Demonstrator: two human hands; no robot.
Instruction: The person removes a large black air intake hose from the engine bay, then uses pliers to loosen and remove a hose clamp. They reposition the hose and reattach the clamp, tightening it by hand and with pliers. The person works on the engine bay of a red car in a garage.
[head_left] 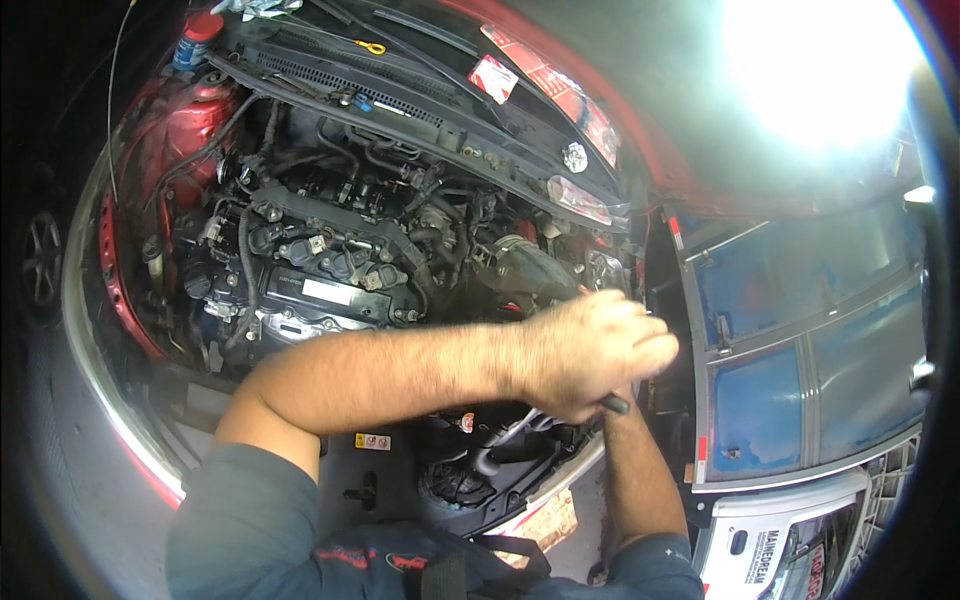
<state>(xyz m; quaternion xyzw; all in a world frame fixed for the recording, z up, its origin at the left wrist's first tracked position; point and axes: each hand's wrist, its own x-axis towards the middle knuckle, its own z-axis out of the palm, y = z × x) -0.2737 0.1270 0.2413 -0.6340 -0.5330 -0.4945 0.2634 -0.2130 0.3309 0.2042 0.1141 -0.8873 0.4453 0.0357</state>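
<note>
My left hand (pixel 600 350) reaches across the engine bay to the right side, its fingers curled in a fist round a dark tool handle (pixel 615 404) whose end sticks out below it. My right forearm (pixel 640 470) rises from the lower right to behind my left hand, which hides my right hand and whatever it touches. Near them lie a grey intake tube or housing (pixel 515 270) and a silver-topped part (pixel 605 270). The engine cover (pixel 325 290) with several coil connectors is left of my hands, above my bent left arm.
A red car body (pixel 130 300) surrounds the bay. Along the windscreen base (pixel 380 90) are a red-lidded jar (pixel 195 40), a yellow ring-handled item (pixel 368 47) and small packages (pixel 492 78). A metal-framed blue-panelled structure (pixel 760 400) and a white item (pixel 770 525) stand at the right, below a bright light.
</note>
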